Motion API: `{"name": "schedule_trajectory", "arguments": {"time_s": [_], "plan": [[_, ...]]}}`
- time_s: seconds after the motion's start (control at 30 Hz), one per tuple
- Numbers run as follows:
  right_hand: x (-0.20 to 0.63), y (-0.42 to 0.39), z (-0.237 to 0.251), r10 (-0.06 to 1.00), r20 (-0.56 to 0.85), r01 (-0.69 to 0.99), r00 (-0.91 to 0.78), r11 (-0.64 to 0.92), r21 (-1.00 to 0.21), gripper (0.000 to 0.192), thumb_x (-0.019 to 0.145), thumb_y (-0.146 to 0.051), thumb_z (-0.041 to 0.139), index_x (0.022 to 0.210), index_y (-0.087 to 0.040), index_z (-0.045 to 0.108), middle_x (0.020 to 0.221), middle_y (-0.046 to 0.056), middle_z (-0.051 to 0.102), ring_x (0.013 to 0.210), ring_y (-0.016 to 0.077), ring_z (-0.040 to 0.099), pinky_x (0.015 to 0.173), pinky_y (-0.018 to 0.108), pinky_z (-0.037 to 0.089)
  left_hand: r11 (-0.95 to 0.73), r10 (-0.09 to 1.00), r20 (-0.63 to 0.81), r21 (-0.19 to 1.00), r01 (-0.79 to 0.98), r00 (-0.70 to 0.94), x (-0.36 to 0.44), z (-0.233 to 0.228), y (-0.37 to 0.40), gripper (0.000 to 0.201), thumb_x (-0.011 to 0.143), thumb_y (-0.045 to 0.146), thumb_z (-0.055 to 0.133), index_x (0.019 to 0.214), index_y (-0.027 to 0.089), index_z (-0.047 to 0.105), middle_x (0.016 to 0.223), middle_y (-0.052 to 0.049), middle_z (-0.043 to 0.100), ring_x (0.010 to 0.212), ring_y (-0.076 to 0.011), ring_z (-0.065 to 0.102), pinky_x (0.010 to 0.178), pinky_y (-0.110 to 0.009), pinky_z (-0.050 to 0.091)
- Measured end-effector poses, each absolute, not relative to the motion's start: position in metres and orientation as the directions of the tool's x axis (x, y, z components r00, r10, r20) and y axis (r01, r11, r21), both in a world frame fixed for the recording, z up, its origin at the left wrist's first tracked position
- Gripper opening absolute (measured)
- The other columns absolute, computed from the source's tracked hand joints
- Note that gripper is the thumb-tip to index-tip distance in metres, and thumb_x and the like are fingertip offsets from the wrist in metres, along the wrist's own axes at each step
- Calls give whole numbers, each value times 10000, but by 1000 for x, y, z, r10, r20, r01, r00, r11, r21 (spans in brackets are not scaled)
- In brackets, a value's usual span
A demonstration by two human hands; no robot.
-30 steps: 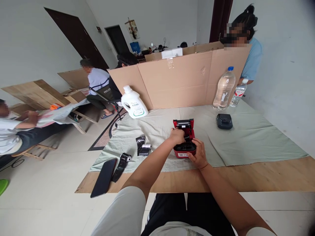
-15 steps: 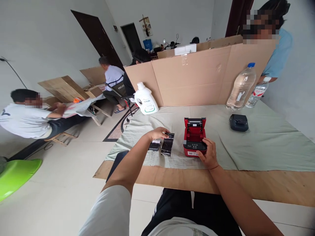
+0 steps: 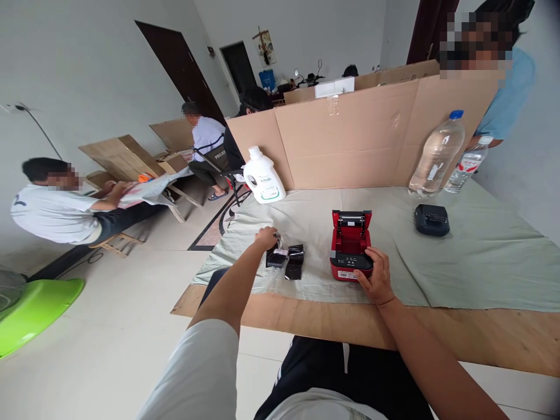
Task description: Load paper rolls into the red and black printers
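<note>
My right hand (image 3: 375,274) grips the right front corner of a red and black label printer (image 3: 350,262), fingers along its side and thumb at the front. The printer's lid stands raised and its red inside is bare. To the left, the closed fingers of my left hand (image 3: 265,237) pinch the upper end of a black strip (image 3: 272,254), which runs down to a small roll with a pale part. The fingertips are partly hidden. Just right of it, a second glossy black strip (image 3: 294,263) lies folded on the cloth.
A white jug (image 3: 265,178) stands at the back left, before a cardboard partition (image 3: 345,143). At the back right are a large bottle (image 3: 437,154), a smaller bottle (image 3: 468,166) and a black case-like object (image 3: 431,220). Other people sit beyond the table.
My left hand has let go of the right-hand black strip, which now lies folded, and moved left to the other one. My right hand stays on the printer. The view has shifted slightly.
</note>
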State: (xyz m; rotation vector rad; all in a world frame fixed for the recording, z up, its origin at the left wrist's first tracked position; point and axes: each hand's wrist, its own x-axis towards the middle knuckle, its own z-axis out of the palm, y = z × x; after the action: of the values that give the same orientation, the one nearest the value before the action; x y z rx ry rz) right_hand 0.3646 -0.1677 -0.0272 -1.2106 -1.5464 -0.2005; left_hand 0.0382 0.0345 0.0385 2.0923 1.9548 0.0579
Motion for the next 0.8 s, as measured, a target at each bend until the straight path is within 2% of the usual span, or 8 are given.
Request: {"name": "schedule_trajectory", "arguments": {"time_s": [0.1, 0.23, 0.37, 0.4, 0.47, 0.57, 0.67, 0.8], "plan": [[364, -168, -27, 571, 811, 761, 129, 467, -450, 503, 866, -445, 546, 1283, -186, 435, 1226, 146, 505, 1129, 296, 499, 948, 542, 456, -8, 978, -203, 150, 989, 39, 33, 35, 30, 535, 702, 200, 635, 1232, 194, 566, 1324, -155, 549, 1269, -362, 439, 1009, -479, 363], [364, -169, -25, 573, 808, 755, 133, 470, -458, 498, 871, -452, 541, 1280, -187, 438, 1227, 145, 506, 1133, 293, 498, 946, 539, 463, 17, 972, -235, 110, 994, 10, 33, 50, 27, 498, 703, 225, 636, 1187, 124, 579, 1267, -210, 559, 1158, -362, 538, 907, -421, 451], [364, -170, -23, 595, 789, 733, 156, 465, -496, 485, 878, -472, 523, 1269, -195, 449, 1226, 138, 517, 1143, 292, 497, 950, 540, 462, -104, 926, -338, 198, 975, 168, 43, 96, 20, 394, 684, 266, 684, 1059, 150, 651, 1050, -111, 670, 947, -271, 631, 788, -317, 493], [364, -171, -23, 598, 785, 724, 163, 468, -507, 484, 879, -472, 519, 1270, -195, 451, 1228, 137, 520, 1144, 290, 498, 952, 539, 462, -161, 879, -398, 274, 948, 264, 50, 109, 13, 400, 680, 295, 700, 1056, 167, 656, 1018, -82, 677, 903, -241, 634, 754, -291, 498], [364, -171, -22, 600, 781, 707, 174, 477, -523, 478, 884, -461, 513, 1276, -195, 454, 1234, 137, 522, 1145, 284, 502, 955, 530, 464, -241, 655, -524, 538, 808, 545, 71, 132, -6, 471, 704, 392, 702, 1112, 165, 638, 997, -74, 669, 827, -211, 625, 663, -268, 499], [363, -172, -21, 596, 785, 714, 169, 476, -514, 473, 886, -427, 522, 1293, -198, 450, 1254, 139, 519, 1149, 277, 509, 953, 514, 470, -269, 319, -496, 770, 579, 808, 112, 154, -39, 565, 750, 482, 673, 1220, 181, 582, 1003, -65, 649, 743, -163, 593, 571, -233, 464], [362, -172, -18, 575, 807, 763, 134, 460, -454, 534, 855, -412, 583, 1325, -212, 426, 1271, 139, 517, 1158, 283, 510, 957, 514, 465, -379, 235, -398, 803, 461, 887, 156, 155, -58, 495, 830, 435, 604, 1267, 209, 547, 1121, -55, 628, 851, -166, 601, 685, -247, 490], [361, -173, -15, 518, 851, 821, 90, 445, -358, 580, 818, -384, 634, 1343, -248, 426, 1315, 132, 482, 1167, 288, 501, 959, 509, 455, -529, 386, -280, 713, 459, 879, 206, 131, -53, 401, 903, 240, 436, 1291, 190, 520, 1319, -65, 566, 1169, -206, 535, 987, -316, 427]]}}
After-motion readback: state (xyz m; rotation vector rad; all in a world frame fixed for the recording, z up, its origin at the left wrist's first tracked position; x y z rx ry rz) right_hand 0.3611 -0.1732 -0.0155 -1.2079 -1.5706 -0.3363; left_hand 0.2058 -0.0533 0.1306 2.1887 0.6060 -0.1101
